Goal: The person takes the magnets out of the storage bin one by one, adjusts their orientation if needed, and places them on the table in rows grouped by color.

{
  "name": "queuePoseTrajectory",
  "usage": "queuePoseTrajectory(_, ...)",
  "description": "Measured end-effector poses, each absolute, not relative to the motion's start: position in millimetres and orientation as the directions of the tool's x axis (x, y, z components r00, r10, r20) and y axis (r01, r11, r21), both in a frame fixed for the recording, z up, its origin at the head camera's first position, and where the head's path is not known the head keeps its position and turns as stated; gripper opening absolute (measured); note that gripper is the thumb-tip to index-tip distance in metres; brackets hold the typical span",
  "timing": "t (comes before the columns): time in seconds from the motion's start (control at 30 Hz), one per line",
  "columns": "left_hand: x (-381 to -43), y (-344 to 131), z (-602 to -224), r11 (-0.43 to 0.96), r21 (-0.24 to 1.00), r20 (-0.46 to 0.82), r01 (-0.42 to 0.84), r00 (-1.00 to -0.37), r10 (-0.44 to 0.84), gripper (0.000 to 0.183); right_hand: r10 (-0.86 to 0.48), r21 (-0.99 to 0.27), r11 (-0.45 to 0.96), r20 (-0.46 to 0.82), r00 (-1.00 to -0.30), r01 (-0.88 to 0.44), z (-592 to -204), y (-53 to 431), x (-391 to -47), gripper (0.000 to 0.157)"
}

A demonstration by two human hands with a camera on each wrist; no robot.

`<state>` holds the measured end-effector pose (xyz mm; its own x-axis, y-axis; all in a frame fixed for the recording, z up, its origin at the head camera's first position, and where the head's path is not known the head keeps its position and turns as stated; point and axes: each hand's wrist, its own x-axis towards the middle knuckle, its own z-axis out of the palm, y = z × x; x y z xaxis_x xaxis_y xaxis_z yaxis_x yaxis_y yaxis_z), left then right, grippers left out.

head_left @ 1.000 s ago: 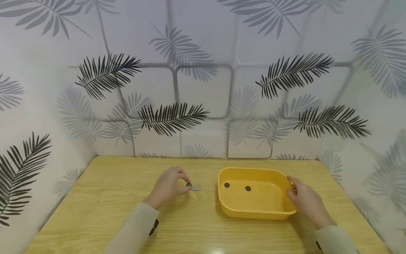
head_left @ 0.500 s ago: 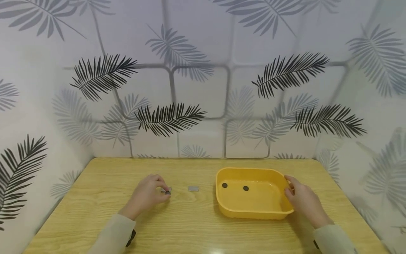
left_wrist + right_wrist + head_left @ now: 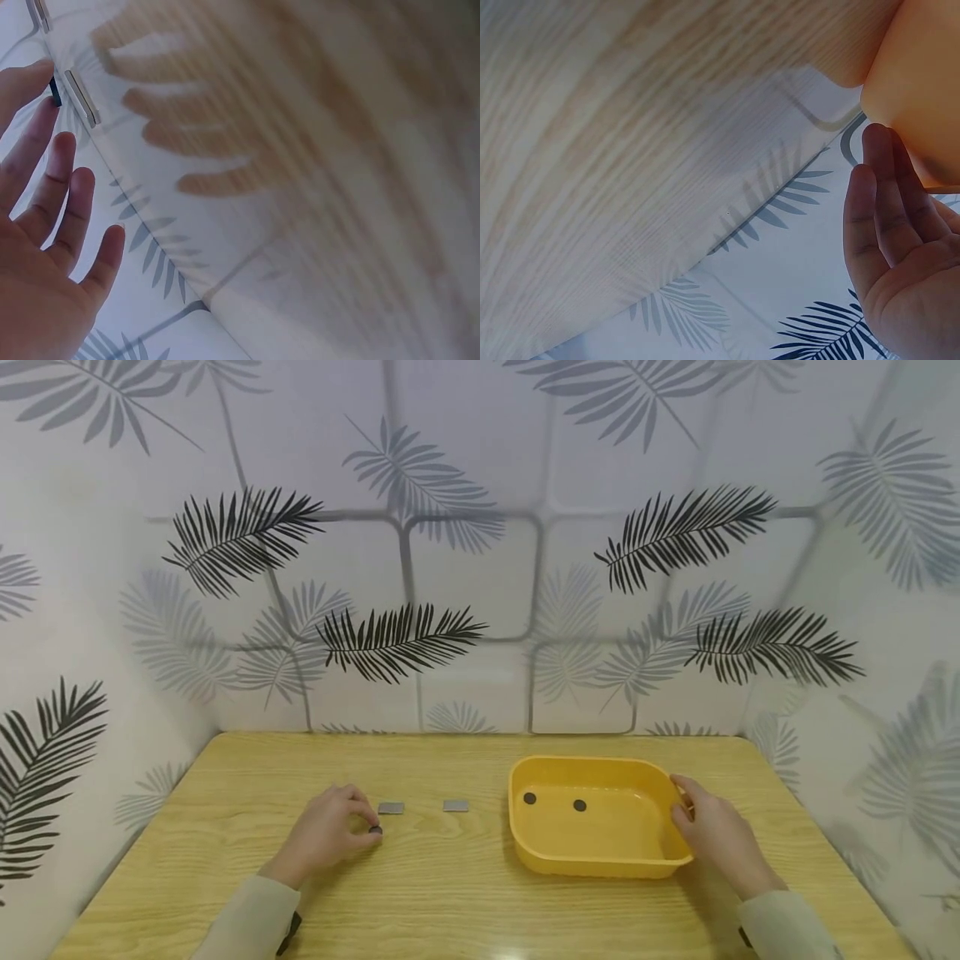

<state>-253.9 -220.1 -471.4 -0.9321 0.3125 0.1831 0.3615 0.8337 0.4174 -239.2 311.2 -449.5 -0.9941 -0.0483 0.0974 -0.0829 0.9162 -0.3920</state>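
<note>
My left hand (image 3: 324,835) pinches a small black disc (image 3: 376,831) between thumb and index finger, low over the wooden table. The same disc (image 3: 55,91) shows edge-on in the left wrist view, the other fingers spread apart. Just beyond those fingertips lies a small grey rectangular plate (image 3: 391,808); a second grey plate (image 3: 456,806) lies to its right. My right hand (image 3: 720,839) grips the right wall of a yellow plastic basin (image 3: 600,866). In the right wrist view its fingers lie along the basin's outer side (image 3: 922,97); the thumb is mostly hidden there.
Two black discs, a left one (image 3: 530,798) and a right one (image 3: 580,806), lie apart on the basin's floor. The wooden table (image 3: 450,910) ends at a back wall (image 3: 480,685) covered in leaf-patterned material.
My left hand has moved left with the black disc, from the right grey plate past the left one, then slightly nearer. Both plates now show fully. The right hand stays on the basin.
</note>
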Motion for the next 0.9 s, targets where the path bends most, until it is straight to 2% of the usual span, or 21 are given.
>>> queuePoseTrajectory(0.37,-255.5,-218.8,-473.5,0.853,0.405,0.117,0.329,-0.944,0.308,0.011,-0.033,-0.385,0.921,0.074,-0.997,-0.059,-446.8,310.9,-240.6,0.051)
queuePoseTrajectory(0.9,-257.8,-221.8,-465.2,0.846,0.405,0.137,0.347,-0.938,0.319,0.013,-0.037,-0.381,0.922,0.097,-0.995,-0.071,-448.2,310.3,-240.5,0.05)
